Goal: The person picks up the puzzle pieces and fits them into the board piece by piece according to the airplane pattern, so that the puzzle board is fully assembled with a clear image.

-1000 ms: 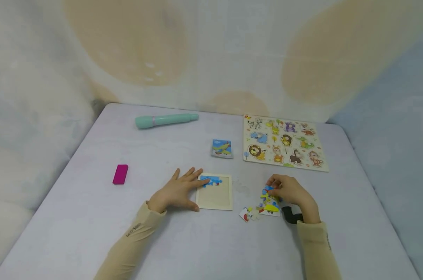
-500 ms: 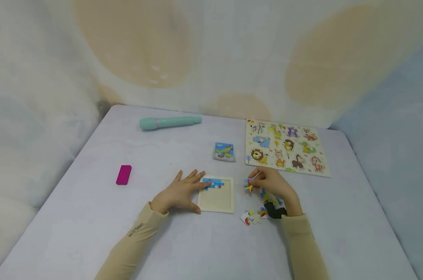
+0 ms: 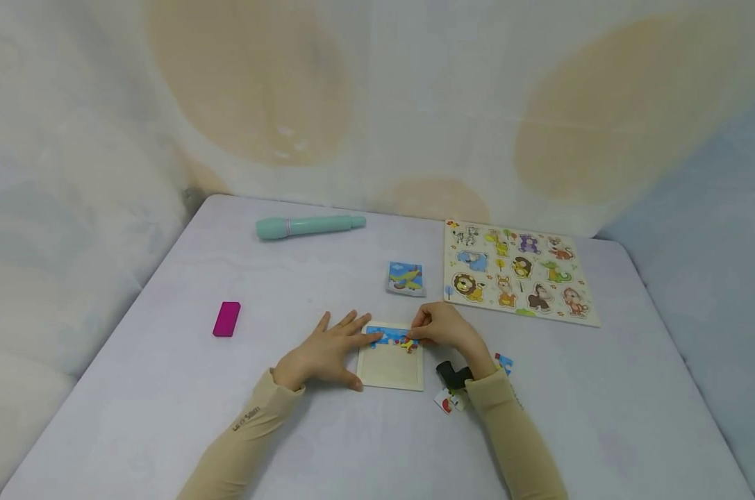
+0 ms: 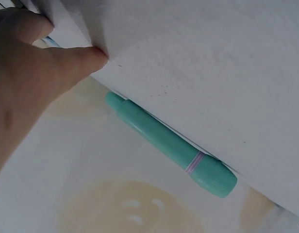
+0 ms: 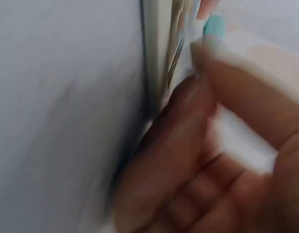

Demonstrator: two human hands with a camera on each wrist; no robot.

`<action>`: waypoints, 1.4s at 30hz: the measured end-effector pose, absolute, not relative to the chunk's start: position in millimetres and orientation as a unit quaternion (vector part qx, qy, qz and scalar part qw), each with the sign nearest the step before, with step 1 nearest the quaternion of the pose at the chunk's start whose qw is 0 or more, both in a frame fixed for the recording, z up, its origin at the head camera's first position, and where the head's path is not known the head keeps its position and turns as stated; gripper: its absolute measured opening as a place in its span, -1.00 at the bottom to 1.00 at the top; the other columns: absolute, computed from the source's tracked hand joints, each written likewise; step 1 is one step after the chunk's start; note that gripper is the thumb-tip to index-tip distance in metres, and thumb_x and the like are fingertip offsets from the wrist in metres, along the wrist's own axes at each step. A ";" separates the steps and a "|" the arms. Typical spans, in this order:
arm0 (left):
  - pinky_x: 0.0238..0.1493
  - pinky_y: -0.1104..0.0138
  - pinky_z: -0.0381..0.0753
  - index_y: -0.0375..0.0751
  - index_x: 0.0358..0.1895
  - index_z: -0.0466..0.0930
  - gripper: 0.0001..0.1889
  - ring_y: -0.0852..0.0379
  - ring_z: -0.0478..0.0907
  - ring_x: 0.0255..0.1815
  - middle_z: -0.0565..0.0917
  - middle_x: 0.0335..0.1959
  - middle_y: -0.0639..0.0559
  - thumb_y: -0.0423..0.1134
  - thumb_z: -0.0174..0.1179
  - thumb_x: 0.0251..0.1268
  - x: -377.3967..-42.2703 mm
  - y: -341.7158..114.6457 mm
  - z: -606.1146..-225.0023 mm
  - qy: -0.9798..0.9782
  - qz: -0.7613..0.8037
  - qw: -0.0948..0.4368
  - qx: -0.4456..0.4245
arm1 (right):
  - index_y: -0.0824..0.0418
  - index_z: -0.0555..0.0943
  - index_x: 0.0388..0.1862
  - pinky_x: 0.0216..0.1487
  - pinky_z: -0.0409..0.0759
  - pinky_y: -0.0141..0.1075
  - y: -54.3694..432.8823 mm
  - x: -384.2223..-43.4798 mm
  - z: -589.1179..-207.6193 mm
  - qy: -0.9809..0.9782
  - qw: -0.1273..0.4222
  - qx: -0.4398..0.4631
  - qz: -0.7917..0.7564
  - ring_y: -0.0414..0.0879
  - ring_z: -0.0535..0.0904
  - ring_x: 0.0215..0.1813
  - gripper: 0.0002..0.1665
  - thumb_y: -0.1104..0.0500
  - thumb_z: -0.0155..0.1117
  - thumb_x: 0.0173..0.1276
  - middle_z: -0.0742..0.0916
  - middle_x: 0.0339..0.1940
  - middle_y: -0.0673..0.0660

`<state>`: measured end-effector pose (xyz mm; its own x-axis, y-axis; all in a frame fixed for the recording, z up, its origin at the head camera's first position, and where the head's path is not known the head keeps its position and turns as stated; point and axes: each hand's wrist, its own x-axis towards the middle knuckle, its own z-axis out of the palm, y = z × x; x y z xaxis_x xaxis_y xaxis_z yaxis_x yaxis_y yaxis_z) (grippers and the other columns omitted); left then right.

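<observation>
A small square puzzle tray [image 3: 390, 369] lies in the middle of the table, with joined blue jigsaw pieces [image 3: 391, 337] along its far side. My left hand [image 3: 322, 355] is spread flat at the tray's left, a fingertip on the blue pieces and the thumb by the near left corner. At the far right corner, my right hand [image 3: 444, 326] pinches a jigsaw piece [image 3: 409, 344] with red and yellow on it, low over the tray. In the right wrist view the curled fingers [image 5: 174, 150] sit right at the tray's edge [image 5: 157, 53], blurred.
Loose jigsaw pieces [image 3: 444, 401] lie right of the tray, partly hidden by the right wrist and its black wrist device [image 3: 453, 376]. Beyond are a picture block [image 3: 405, 278], an animal puzzle board [image 3: 517, 274] and a mint-green tube [image 3: 311, 226]. A magenta block [image 3: 226, 319] sits at left.
My right hand has carried the jigsaw piece left from the loose pile to the tray's far right corner. My left hand has stayed on the tray. The head view has shifted slightly.
</observation>
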<state>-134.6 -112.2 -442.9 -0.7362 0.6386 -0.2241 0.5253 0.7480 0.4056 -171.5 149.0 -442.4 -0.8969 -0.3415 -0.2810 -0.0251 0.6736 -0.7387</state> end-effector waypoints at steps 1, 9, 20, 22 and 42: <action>0.44 -0.34 -0.27 0.14 0.47 0.24 -0.02 -0.14 -0.15 0.62 0.01 0.60 -0.04 0.15 0.48 -0.13 -134.3 -112.5 -442.4 0.918 0.157 0.176 0.317 | 0.26 0.58 -0.45 -0.49 0.40 -0.39 147.7 -170.7 -442.6 0.899 0.191 -0.101 -0.380 -0.18 0.44 -0.52 -0.79 0.17 0.42 0.20 0.60 -0.57 0.03; 0.43 -0.35 -0.27 0.14 0.47 0.24 -0.02 -0.14 -0.14 0.62 0.01 0.59 -0.05 0.14 0.48 -0.14 -135.5 -112.7 -439.4 0.919 0.154 0.174 0.319 | 0.22 0.55 -0.47 -0.44 0.33 -0.37 140.4 -169.0 -439.9 0.914 0.162 -0.089 -0.362 -0.13 0.40 -0.47 -0.77 0.16 0.44 0.16 0.56 -0.55 0.03; 0.43 -0.35 -0.27 0.14 0.49 0.19 0.02 -0.13 -0.16 0.62 -0.01 0.60 -0.02 0.18 0.47 -0.14 -143.4 -111.2 -442.9 0.919 0.138 0.172 0.327 | 0.21 0.59 -0.35 -0.49 0.32 -0.35 137.0 -165.2 -440.1 0.925 0.139 -0.059 -0.347 -0.12 0.39 -0.51 -0.79 0.14 0.44 0.16 0.53 -0.56 0.04; 0.43 -0.35 -0.27 0.12 0.49 0.18 0.03 -0.13 -0.16 0.62 -0.01 0.60 -0.01 0.18 0.48 -0.14 -144.8 -112.2 -443.0 0.920 0.137 0.170 0.326 | 0.21 0.58 -0.31 -0.49 0.31 -0.36 136.8 -165.2 -441.1 0.924 0.135 -0.068 -0.350 -0.12 0.38 -0.51 -0.77 0.13 0.43 0.18 0.52 -0.56 0.04; 0.46 -0.31 -0.33 0.10 0.51 0.15 0.05 -0.09 -0.21 0.63 -0.05 0.61 0.02 0.14 0.49 -0.13 -144.6 -113.1 -442.7 0.920 0.142 0.176 0.320 | 0.25 0.55 0.07 -0.11 0.50 -0.21 272.8 -113.0 -435.8 0.925 0.167 -0.057 -0.337 -0.04 0.50 -0.12 -0.48 0.18 0.47 0.14 0.65 -0.10 0.15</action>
